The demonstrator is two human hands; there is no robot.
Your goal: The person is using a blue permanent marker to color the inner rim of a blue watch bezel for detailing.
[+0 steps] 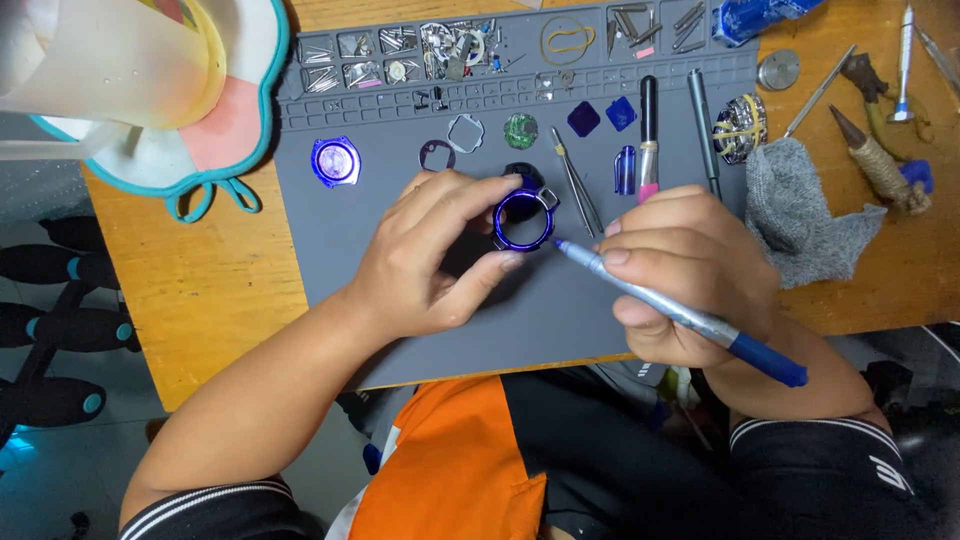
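The left hand pinches the blue watch case, the right hand grips a screwdriver; its tip may slip and scratch.

A crumpled blue plastic packet lies at the mat's top edge.

a small watch-repair workbench: a grey silicone work mat with parts compartments lies on a wooden table, with tweezers, screwdrivers and loose watch cases around.
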